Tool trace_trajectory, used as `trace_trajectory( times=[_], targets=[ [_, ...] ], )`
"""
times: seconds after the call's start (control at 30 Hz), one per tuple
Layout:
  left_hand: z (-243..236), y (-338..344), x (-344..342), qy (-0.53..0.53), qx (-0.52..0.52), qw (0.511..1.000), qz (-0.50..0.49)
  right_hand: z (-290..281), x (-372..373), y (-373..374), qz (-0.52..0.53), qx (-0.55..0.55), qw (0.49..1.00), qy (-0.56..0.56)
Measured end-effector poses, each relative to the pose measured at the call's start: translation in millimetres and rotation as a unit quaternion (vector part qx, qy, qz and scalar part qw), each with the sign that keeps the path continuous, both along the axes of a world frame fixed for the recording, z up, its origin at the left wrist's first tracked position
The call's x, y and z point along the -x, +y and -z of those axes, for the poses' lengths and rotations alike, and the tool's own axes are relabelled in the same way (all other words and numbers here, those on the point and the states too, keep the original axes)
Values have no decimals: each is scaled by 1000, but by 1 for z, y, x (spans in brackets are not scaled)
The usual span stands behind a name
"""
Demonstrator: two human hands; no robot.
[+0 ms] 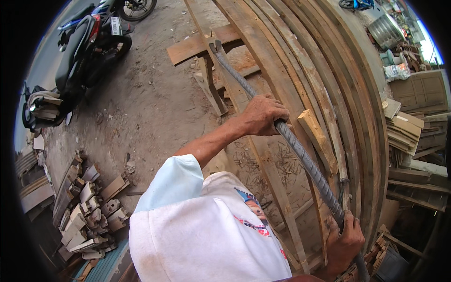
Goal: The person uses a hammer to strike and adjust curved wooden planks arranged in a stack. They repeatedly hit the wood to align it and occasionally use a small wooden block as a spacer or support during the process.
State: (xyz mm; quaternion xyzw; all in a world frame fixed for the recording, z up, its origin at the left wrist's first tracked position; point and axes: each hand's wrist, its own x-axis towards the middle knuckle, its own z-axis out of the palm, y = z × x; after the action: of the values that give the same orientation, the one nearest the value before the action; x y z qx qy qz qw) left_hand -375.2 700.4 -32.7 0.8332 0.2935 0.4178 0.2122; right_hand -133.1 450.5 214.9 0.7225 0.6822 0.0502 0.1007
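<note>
My left hand (263, 113) is closed around a long ribbed steel pry bar (305, 160) at about its middle. Lower down, at the right, my right hand (345, 239) grips the same bar. Its forked end (216, 46) lies against a narrow board (202, 23), where that board crosses a short crosspiece (183, 51). Long wooden planks (293, 56) run beside and beneath the bar. A short wood block (315, 138) rests on them just right of it, and a smaller metal object (343, 188), too hidden to name, is near my right hand.
Two motorbikes (70, 66) stand at the upper left on the dirt ground (141, 94). Scrap wood piles (87, 211) lie at the lower left. Stacked boards (404, 131), a metal drum (385, 33) and a white sack (397, 72) are along the right.
</note>
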Motion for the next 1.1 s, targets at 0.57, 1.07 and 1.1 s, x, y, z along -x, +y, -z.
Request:
trace_trajectory(
  times=[0.57,1.07,1.1],
  targets=[
    [10,63,-1,227,42,968,93,126,-12,39,141,113,961,210],
    [-72,-25,-150,297,56,842,446,79,-71,33,85,127,947,283],
    [-62,-22,-142,244,50,854,458,93,-57,28,111,129,943,286]
  ],
)
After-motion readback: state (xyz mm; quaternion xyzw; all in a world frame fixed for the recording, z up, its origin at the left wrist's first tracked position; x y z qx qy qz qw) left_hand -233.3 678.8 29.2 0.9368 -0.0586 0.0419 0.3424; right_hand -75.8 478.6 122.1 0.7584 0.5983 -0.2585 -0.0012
